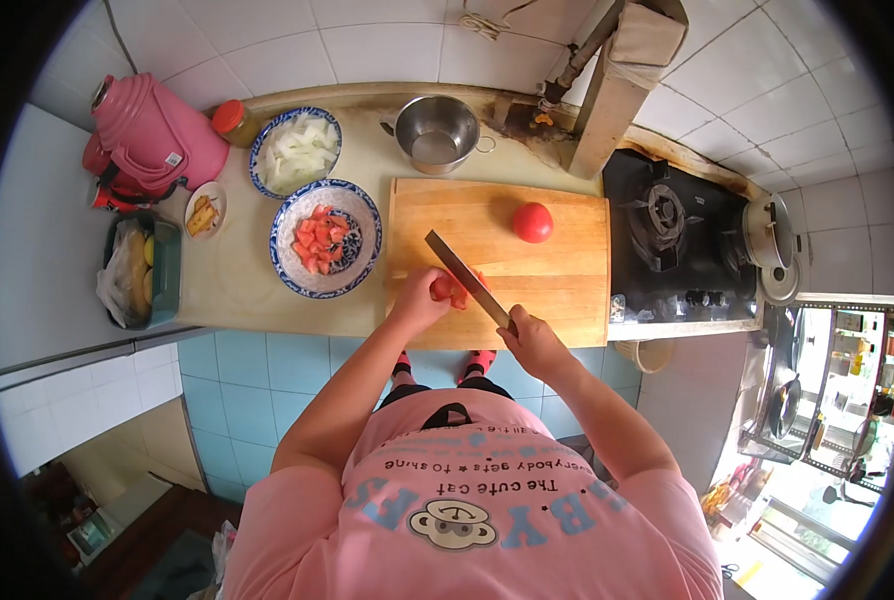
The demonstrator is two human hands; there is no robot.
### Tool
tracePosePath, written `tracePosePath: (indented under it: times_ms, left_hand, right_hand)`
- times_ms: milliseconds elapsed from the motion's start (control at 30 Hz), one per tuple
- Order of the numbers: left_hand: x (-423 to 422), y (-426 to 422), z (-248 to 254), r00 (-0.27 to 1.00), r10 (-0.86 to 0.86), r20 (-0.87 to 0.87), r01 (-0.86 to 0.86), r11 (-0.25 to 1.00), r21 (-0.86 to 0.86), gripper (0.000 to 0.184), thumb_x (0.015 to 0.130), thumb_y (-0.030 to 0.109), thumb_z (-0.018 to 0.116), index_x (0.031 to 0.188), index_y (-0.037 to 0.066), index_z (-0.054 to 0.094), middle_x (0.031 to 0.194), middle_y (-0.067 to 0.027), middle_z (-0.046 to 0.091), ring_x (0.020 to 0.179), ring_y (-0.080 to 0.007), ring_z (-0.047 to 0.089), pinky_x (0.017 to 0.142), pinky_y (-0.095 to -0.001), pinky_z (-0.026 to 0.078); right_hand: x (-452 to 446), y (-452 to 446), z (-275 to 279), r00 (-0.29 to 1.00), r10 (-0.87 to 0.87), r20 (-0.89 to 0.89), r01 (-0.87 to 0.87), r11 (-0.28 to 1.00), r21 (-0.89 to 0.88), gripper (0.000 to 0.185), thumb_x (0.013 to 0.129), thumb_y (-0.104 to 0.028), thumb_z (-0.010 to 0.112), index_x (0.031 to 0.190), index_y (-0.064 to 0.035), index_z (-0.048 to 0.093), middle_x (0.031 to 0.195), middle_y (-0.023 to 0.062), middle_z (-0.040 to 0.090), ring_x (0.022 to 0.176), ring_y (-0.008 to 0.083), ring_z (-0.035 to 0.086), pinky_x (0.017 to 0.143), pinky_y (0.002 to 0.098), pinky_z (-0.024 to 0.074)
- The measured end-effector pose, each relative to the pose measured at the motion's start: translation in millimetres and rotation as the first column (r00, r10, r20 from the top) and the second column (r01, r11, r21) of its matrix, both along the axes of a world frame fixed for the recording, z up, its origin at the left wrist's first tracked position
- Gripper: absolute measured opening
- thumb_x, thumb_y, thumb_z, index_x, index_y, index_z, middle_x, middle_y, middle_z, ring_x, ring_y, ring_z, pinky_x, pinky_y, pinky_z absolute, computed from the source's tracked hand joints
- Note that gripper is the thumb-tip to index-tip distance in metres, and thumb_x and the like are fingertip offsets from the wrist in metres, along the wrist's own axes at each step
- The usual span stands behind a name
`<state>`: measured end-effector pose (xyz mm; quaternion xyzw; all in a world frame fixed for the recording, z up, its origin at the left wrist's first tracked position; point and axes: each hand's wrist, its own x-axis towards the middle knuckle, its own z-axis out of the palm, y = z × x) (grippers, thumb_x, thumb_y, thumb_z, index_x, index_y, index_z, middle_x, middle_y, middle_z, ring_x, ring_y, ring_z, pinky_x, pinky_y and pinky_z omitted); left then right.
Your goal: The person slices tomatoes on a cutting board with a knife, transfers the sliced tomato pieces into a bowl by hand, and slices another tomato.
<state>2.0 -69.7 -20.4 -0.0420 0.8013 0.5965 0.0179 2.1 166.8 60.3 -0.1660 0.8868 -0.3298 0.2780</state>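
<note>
My right hand (529, 338) grips the handle of a kitchen knife (467, 279), its blade slanting up to the left over the wooden cutting board (557, 290). Against the board, my left hand (422, 298) is closed on cut tomato (445, 290), right beside the blade. The blade partly hides the tomato pieces, and whether it touches them I cannot tell. A whole tomato (532, 222) rests farther back on the board. To the left, a blue-patterned bowl (279, 256) holds chopped tomato (319, 240).
Behind that bowl stands a dish (257, 170) of pale sliced vegetable. A steel pot (437, 135) sits behind the board. The gas stove (657, 270) adjoins on the right, with a pot (767, 230). A pink thermos (162, 130) and green bin (167, 270) occupy the left.
</note>
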Motion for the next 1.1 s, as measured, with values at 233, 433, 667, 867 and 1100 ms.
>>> tracePosePath:
  times_ms: [233, 433, 667, 867, 1100]
  left_hand:
    - [-5.9, -4.6, -1.5, 0.973, -0.037, 0.228, 0.064, 0.992, -0.110, 0.032, 0.070, 0.010, 0.075, 0.099, 0.001, 0.063, 0.093, -0.0125, 0.062, 0.084, -0.0220, 0.063, 0.073, -0.0334, 0.053]
    - [1.5, -0.2, -23.5, 0.996, 0.045, 0.072, -0.033, 0.988, -0.154, 0.029, 0.068, 0.009, 0.075, 0.092, 0.002, 0.061, 0.092, -0.0154, 0.060, 0.085, -0.0299, 0.061, 0.072, -0.0373, 0.052]
    - [30.4, 12.9, -24.4, 0.995, 0.056, -0.085, -0.076, 0.966, -0.247, 0.037, 0.065, 0.009, 0.082, 0.089, 0.004, 0.055, 0.091, -0.0163, 0.057, 0.083, -0.0352, 0.058, 0.071, -0.0421, 0.049]
    - [35.9, 35.1, -20.5, 0.963, 0.184, -0.196, -0.241, 0.916, -0.321, 0.040, 0.065, 0.012, 0.084, 0.087, 0.005, 0.053, 0.088, -0.0158, 0.056, 0.088, -0.0365, 0.055, 0.075, -0.0439, 0.047]
    - [34.5, 45.5, -18.1, 0.969, 0.216, -0.118, -0.244, 0.906, -0.346, 0.038, 0.068, 0.014, 0.082, 0.091, 0.004, 0.053, 0.094, -0.0160, 0.055, 0.092, -0.0365, 0.055, 0.077, -0.0437, 0.049]
  right_hand:
    - [-4.4, -16.7, -14.5, 0.994, 0.072, -0.080, -0.062, 0.991, 0.122, 0.026, 0.096, -0.018, 0.058, 0.099, 0.0011, 0.041, 0.077, 0.0264, 0.063, 0.077, 0.0462, 0.063, 0.066, 0.0522, 0.0496]
    - [-14.0, -31.4, -39.5, 0.989, 0.067, -0.133, -0.053, 0.993, 0.104, 0.026, 0.095, -0.018, 0.058, 0.101, 0.0008, 0.042, 0.079, 0.0279, 0.064, 0.077, 0.0469, 0.063, 0.067, 0.0530, 0.0505]
    - [-13.6, -32.4, -55.4, 0.984, -0.116, -0.133, 0.117, 0.993, 0.002, 0.027, 0.094, -0.020, 0.061, 0.097, 0.0012, 0.044, 0.080, 0.0280, 0.064, 0.079, 0.0472, 0.063, 0.068, 0.0520, 0.0507]
    - [-6.8, -10.4, -12.9, 0.989, -0.140, -0.045, 0.138, 0.989, -0.049, 0.026, 0.092, -0.014, 0.064, 0.094, 0.0014, 0.043, 0.078, 0.0262, 0.064, 0.077, 0.0463, 0.063, 0.066, 0.0496, 0.0495]
    - [5.8, 10.2, 12.4, 1.000, -0.027, -0.002, 0.027, 1.000, -0.007, 0.025, 0.093, -0.014, 0.063, 0.093, 0.0013, 0.043, 0.078, 0.0244, 0.064, 0.075, 0.0444, 0.064, 0.065, 0.0486, 0.0502]
